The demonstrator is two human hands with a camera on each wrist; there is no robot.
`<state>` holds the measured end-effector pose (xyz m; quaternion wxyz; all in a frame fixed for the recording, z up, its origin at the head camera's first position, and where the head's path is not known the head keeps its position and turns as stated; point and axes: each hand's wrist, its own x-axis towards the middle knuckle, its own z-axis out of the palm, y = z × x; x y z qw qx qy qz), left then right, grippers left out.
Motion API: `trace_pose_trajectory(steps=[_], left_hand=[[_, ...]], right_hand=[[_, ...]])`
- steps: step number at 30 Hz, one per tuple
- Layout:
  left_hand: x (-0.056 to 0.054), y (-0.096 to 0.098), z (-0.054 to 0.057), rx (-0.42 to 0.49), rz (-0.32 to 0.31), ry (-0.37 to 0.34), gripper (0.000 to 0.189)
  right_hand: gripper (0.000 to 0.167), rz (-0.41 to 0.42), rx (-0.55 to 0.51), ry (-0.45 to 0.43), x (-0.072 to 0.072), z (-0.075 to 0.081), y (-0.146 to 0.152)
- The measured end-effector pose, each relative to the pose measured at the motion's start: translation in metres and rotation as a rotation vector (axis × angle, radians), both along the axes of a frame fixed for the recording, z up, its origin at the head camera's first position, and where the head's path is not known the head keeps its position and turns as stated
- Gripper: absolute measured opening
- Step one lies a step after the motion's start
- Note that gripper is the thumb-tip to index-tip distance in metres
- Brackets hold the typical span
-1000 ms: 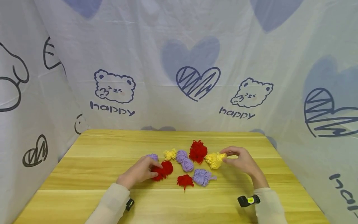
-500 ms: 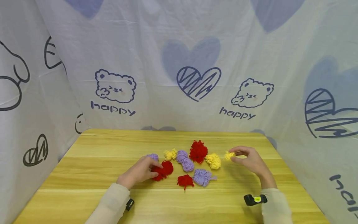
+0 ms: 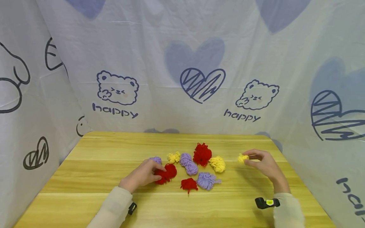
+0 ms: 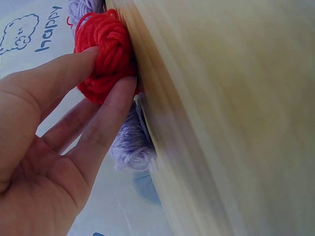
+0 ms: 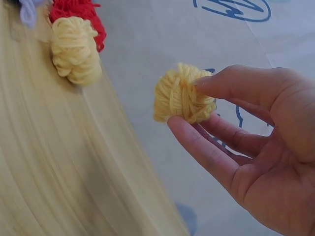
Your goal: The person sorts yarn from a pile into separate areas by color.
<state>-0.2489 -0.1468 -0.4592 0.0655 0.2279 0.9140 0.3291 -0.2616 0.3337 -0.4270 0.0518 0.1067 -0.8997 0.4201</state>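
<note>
My left hand [image 3: 143, 173] pinches a red yarn ball [image 4: 109, 56] between thumb and fingertips, low at the wooden table. A purple yarn ball [image 3: 155, 160] lies just behind that hand, partly covered by it. Over the table's right side, my right hand [image 3: 263, 163] holds a small yellow yarn ball [image 5: 183, 96] between thumb and fingers, raised off the wood in the right wrist view. To its left rests a bigger yellow yarn ball [image 3: 218, 164], beside a large red yarn ball [image 3: 202, 154].
In the middle lie two touching purple yarn balls [image 3: 188, 163] and a small yellow yarn bundle [image 3: 173, 157]. Nearer the front are a small red yarn bundle [image 3: 188, 184] and a purple one [image 3: 206, 180] with a loose tail. A printed cloth [image 3: 159, 110] hangs behind the table [image 3: 159, 209].
My right hand has drawn the small yellow yarn ball away to the right from the bigger yellow one, which stays put. The left hand keeps its place on the red yarn ball.
</note>
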Motion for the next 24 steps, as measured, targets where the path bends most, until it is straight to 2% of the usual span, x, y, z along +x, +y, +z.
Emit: trace_pose_trajectory(steps=[8,18,24], left_hand=[[-0.001,0.001,0.0,-0.003,-0.003,-0.002,0.025],[-0.001,0.001,0.0,-0.024,-0.015,0.036,0.024],[-0.001,0.001,-0.001,-0.02,-0.006,0.023,0.025]], right_hand=[[0.032,-0.031,0.011,-0.013,0.002,-0.002,0.012],[0.036,-0.079,0.01,-0.035,0.005,-0.005,0.029],[0.037,-0.08,-0.02,-0.05,0.007,-0.007,0.038]])
